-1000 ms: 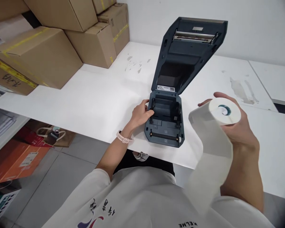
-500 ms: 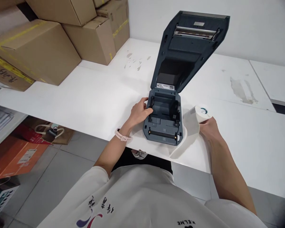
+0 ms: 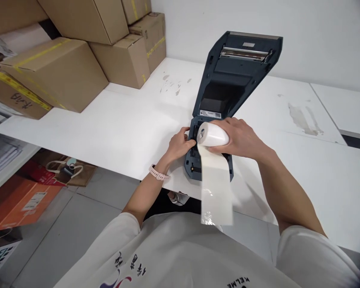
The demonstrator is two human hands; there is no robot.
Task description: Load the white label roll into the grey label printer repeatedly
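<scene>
Several cardboard boxes (image 3: 69,72), sealed with yellow tape, stand stacked at the far left on the white worktop (image 3: 123,116). Lower down on that side, below the worktop, I see an orange box (image 3: 21,204) with a white label, and just to its right a brown paper bag (image 3: 85,180) with pale handles. Next comes the pink band (image 3: 159,173) around my left wrist. My left hand (image 3: 178,146) clasps the left edge of the dark printer (image 3: 187,170): the thumb reaches over the rim, and the other fingers lie against the outer side. How firmly they press I cannot tell. The printer sits on the worktop, its lid (image 3: 225,78) raised and tilted back. Over the bay I have the white paper roll (image 3: 214,136), its round end with the core facing left; whether it touches the inside of the bay is hidden. A loose strip (image 3: 216,184) hangs from it, over the front of the printer and past the worktop's edge, its lower part glossy. My right hand (image 3: 243,138) is closed around the roll's right end, thumb below, fingers over the top. Farther right, a greyish worn patch (image 3: 301,120) marks the worktop.
</scene>
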